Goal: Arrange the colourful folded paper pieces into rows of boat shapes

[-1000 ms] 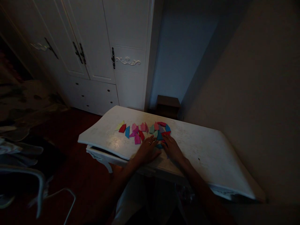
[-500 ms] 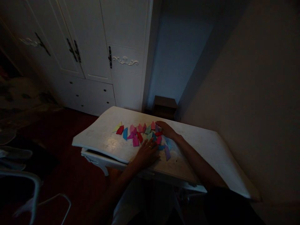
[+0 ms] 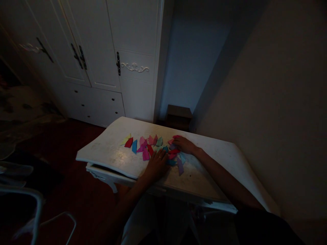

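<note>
Several folded paper pieces in many colours lie spread over the white table point(image 3: 102, 146). My left hand point(image 3: 157, 164), with a ring on one finger, rests on the near middle of them, fingers stretched out and touching a teal piece point(image 3: 165, 149). My right hand point(image 3: 185, 145) lies over the pieces at the right end, fingers extended across pink, red and purple ones; the fingertips partly cover them. A lilac strip point(image 3: 180, 166) and a light blue piece point(image 3: 182, 158) are just below it. To the left are a magenta piece point(image 3: 145, 155), a blue piece point(image 3: 134, 146) and a yellow piece point(image 3: 126, 140).
A white wardrobe point(image 3: 138, 92) stands behind the table, with a small brown cabinet point(image 3: 178, 110) beside it. A wall point(image 3: 268, 119) rises on the right. The table's front drawer point(image 3: 109, 173) is slightly ajar. A white metal frame point(image 3: 38, 211) is at lower left.
My right hand has shifted slightly, and the pink and red pieces under it have moved right, leaving a gap beside the green piece. My left hand stays on the pieces.
</note>
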